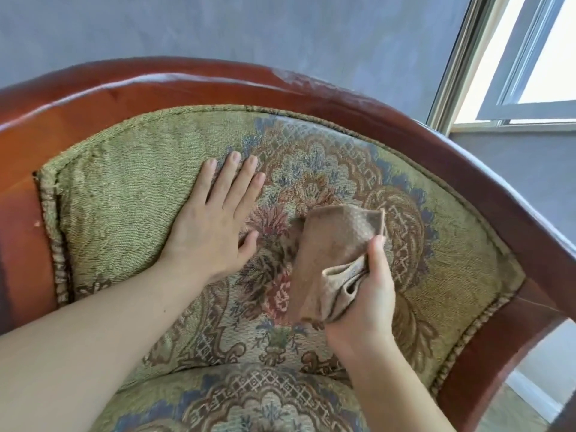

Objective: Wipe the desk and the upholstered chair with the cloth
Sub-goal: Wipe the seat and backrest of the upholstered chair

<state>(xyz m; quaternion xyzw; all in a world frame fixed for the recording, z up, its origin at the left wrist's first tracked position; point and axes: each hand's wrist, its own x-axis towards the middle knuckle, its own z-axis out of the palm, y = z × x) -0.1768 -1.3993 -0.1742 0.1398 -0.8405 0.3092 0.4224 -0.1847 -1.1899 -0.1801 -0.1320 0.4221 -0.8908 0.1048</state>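
Grey plastered wall [218,29] fills the whole top of the view, with a white-framed window [530,73] off in the upper right corner letting in bright light. Right under that is the big one: a curved upholstered chair with a glossy reddish-brown wooden frame [187,85] wrapping round a green tapestry backrest with a floral medallion pattern [343,169] in faded blue, pink and brown. Rope-style trim runs along the edge of the padding. The matching seat cushion [249,400] peeks in at the bottom.

The left hand [212,226] lies flat on the backrest, left of the medallion, palm down, fingers straight and only slightly apart, thumb sticking out to the side.

The small tan-brown waffle-textured cloth [330,257] is bunched up in the right hand [364,294], thumb on top and fingers curled round the gathered folds. Its loose end fans out against the middle of the backrest, just beside the left thumb.
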